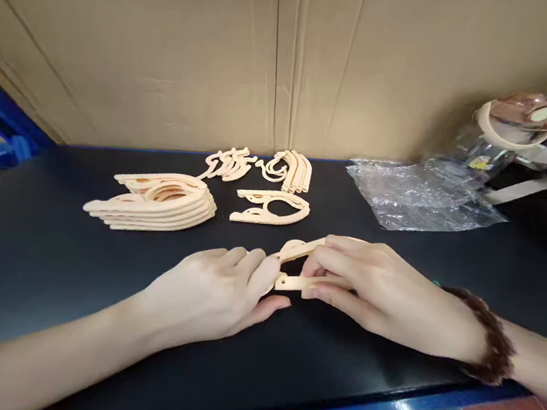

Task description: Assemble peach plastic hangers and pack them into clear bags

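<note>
Near the front middle of the black table, my right hand (368, 288) grips cream plastic pieces (295, 282), with its thumb and fingers pinched round the lower arm. My left hand (227, 286) wraps round the left end of the same pieces, its thumb pointing right. A hole shows in the lower arm between the hands; the left end is hidden by my fingers. Beyond them lies a folded cream hanger piece (296, 220). To its left is a stack of similar pieces (176, 216). Farther back are several hooks (233, 165) and a group of curved arms (298, 173).
A clear plastic bag (420, 197) lies at the back right of the black table (89, 302). Behind it stands a clear bottle (493, 146) with a pinkish lid and a strap. Cardboard (173, 50) rises along the back, and a blue frame edges the table.
</note>
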